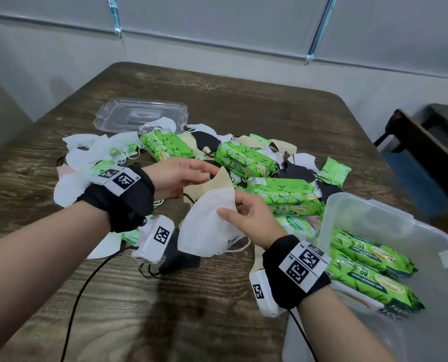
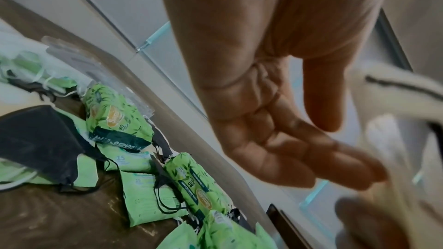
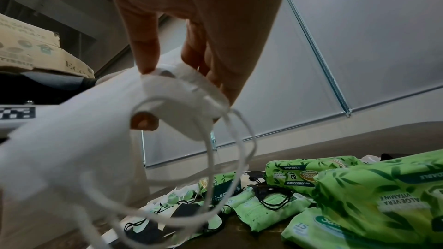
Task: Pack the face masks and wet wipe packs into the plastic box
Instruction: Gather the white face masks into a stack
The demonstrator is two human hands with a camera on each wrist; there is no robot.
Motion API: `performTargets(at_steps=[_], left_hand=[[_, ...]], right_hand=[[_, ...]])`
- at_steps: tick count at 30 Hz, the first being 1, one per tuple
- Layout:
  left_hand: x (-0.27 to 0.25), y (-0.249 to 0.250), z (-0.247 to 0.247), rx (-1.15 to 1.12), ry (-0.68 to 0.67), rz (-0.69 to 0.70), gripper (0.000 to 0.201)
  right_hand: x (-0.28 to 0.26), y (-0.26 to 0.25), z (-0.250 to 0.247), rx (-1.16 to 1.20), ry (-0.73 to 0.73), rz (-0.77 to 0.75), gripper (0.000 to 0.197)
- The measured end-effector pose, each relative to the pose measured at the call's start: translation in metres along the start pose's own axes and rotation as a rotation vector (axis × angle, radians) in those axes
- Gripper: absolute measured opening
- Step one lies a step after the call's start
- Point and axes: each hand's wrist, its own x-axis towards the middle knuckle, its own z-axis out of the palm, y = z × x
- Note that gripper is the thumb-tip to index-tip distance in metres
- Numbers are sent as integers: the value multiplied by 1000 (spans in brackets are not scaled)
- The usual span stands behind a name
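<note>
My right hand (image 1: 230,207) pinches a white face mask (image 1: 204,228) by its edge and holds it above the table; its ear loops (image 3: 223,158) dangle. My left hand (image 1: 207,175) is just behind, fingers straight and lying against a beige mask (image 1: 213,185), thumb apart from them (image 2: 352,149). The clear plastic box (image 1: 374,207) stands at the lower right with two green wet wipe packs (image 1: 369,253) inside. More green packs (image 1: 246,158) and white, beige and black masks lie heaped across the middle of the table.
The box's clear lid (image 1: 139,113) lies at the back left of the wooden table (image 1: 243,95). A black mask (image 1: 181,254) lies under my hands. A dark chair (image 1: 426,152) stands to the right. A black cable (image 1: 87,283) trails off my left wrist.
</note>
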Motion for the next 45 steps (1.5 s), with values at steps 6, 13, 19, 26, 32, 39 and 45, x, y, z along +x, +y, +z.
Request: performTargets(at_steps=[6,13,19,26,32,39,45], left_hand=[[-3,-12,20,89,-241,-26,41],[3,-14,22,88,97,95,19],[-11,-3,4,167,315,129,12],[-21,-8,-16,467,488,147,9],[-23,-10,-2,241,353,194,13],[-17,-10,16,-28,252,157,32],[-15,-23,-4,269,220,145,36]], right_hand=[[-4,-3,1,48,-94,25,23],[-3,-3,0,93,-114,7,15],[-1,-2,0,12,-18,37,23],[-3,-12,-3,-162,16,18,20],[2,-25,4,-222,108,12,8],[11,-28,22,-286,266,23,26],[21,-13,46,-318,376,107,23]])
